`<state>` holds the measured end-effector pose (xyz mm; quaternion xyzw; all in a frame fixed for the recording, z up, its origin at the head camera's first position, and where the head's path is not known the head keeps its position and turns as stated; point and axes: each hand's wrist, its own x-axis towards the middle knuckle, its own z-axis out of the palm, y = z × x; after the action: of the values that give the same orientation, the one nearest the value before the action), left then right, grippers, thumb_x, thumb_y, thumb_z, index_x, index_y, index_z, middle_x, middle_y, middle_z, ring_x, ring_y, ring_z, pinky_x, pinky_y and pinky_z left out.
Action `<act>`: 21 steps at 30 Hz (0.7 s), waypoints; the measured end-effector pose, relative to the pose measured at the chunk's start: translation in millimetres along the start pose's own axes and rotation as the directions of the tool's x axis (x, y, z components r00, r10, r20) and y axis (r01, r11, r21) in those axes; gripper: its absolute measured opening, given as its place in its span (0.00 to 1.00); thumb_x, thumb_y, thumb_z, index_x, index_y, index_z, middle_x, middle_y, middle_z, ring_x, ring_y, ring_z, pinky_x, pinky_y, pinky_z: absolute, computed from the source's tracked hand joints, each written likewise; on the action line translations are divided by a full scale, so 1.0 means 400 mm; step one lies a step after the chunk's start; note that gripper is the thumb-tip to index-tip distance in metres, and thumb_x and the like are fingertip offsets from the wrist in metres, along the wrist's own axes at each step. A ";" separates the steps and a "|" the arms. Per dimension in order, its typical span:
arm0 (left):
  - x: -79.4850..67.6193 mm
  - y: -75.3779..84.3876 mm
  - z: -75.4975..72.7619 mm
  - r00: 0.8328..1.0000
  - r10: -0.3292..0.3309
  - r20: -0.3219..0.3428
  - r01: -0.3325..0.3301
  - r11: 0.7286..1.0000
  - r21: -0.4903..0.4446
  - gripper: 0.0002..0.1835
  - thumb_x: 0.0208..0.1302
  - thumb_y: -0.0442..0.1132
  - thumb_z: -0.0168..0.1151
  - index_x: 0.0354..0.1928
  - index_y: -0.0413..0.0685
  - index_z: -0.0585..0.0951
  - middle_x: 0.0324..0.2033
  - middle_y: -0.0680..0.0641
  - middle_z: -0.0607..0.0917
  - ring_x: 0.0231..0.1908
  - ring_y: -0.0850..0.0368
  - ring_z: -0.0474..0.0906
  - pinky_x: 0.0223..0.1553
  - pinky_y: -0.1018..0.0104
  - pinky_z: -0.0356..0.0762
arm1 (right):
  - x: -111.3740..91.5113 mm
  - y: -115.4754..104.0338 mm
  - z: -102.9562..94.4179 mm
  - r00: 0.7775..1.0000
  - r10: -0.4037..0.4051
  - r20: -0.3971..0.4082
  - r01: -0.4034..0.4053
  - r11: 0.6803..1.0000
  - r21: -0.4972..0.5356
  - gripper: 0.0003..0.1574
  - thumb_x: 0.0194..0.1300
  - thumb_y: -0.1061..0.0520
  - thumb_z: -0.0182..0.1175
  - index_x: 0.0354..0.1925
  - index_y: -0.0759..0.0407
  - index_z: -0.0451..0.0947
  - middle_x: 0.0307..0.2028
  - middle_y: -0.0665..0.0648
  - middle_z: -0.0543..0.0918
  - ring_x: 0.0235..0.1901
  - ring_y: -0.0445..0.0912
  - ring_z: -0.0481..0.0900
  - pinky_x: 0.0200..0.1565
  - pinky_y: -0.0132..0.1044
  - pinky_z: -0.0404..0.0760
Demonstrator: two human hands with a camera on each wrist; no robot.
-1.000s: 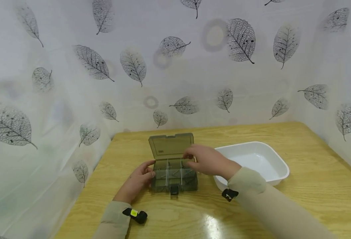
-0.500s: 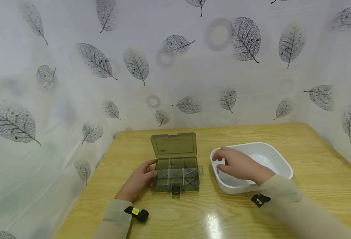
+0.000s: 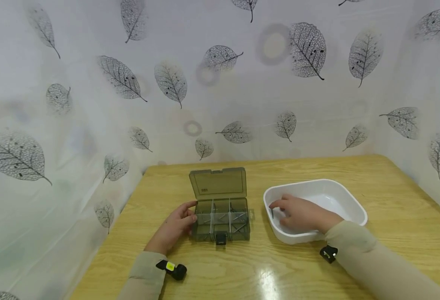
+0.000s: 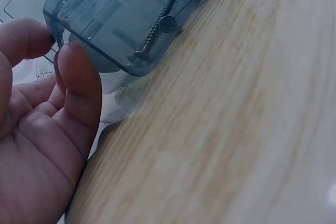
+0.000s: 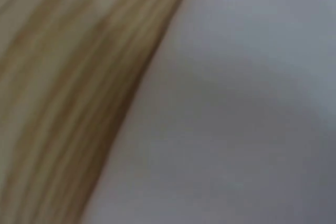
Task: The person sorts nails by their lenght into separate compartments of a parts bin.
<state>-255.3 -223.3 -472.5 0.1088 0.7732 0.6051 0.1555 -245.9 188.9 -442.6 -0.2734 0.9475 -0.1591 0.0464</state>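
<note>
One small smoky plastic box [image 3: 220, 216] with its lid [image 3: 218, 183] up stands near the middle of the wooden table [image 3: 392, 196]; its compartments hold screws, and the left wrist view shows one screw [image 4: 155, 30] lying against the corner wall. The left hand [image 3: 172, 227] rests on the table with thumb and fingertips [image 4: 79, 72] touching the box's left side, fingers only lightly bent. Just right of the box sits a white tray [image 3: 349, 200]. The right hand [image 3: 300, 213] reaches down inside it, fingers curled near a thin dark piece [image 3: 272, 213] by the left wall; whether it pinches that piece cannot be told.
</note>
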 end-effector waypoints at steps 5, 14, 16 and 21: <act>0.003 -0.003 0.005 1.000 -0.002 -0.008 0.002 1.000 0.000 0.31 0.75 0.35 0.56 0.76 0.43 0.60 0.41 0.41 0.74 0.29 0.53 0.71 0.32 0.59 0.79 | -0.006 0.006 0.007 1.000 -0.005 -0.019 0.005 1.000 -0.004 0.19 0.66 0.61 0.61 0.53 0.46 0.83 0.36 0.50 0.71 0.31 0.40 0.69 0.37 0.38 0.74; 0.001 -0.014 0.004 1.000 0.000 -0.007 0.000 1.000 0.015 0.31 0.75 0.36 0.56 0.76 0.44 0.60 0.41 0.42 0.74 0.30 0.53 0.71 0.32 0.58 0.79 | -0.017 0.006 0.003 0.999 0.029 -0.038 -0.027 0.999 0.031 0.13 0.61 0.65 0.63 0.31 0.45 0.79 0.30 0.45 0.71 0.30 0.38 0.69 0.36 0.36 0.73; -0.001 -0.012 0.003 1.000 -0.002 -0.009 0.002 1.000 0.018 0.31 0.75 0.36 0.56 0.76 0.45 0.60 0.42 0.41 0.74 0.30 0.52 0.71 0.33 0.57 0.80 | -0.017 0.004 0.001 0.999 0.024 -0.033 -0.023 0.999 0.022 0.13 0.61 0.65 0.63 0.30 0.44 0.79 0.29 0.45 0.71 0.29 0.38 0.69 0.35 0.35 0.73; 0.000 -0.001 0.003 1.000 0.000 -0.013 0.000 1.000 0.016 0.31 0.75 0.36 0.56 0.76 0.45 0.60 0.42 0.40 0.74 0.30 0.52 0.71 0.33 0.57 0.79 | -0.016 0.000 -0.005 0.999 0.014 -0.042 -0.014 1.000 -0.003 0.11 0.61 0.65 0.62 0.30 0.47 0.79 0.30 0.44 0.73 0.30 0.38 0.70 0.37 0.36 0.75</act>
<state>-254.9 -222.4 -473.0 0.1060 0.7791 0.5995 0.1496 -241.0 192.8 -440.7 -0.2634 0.9505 -0.1629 0.0273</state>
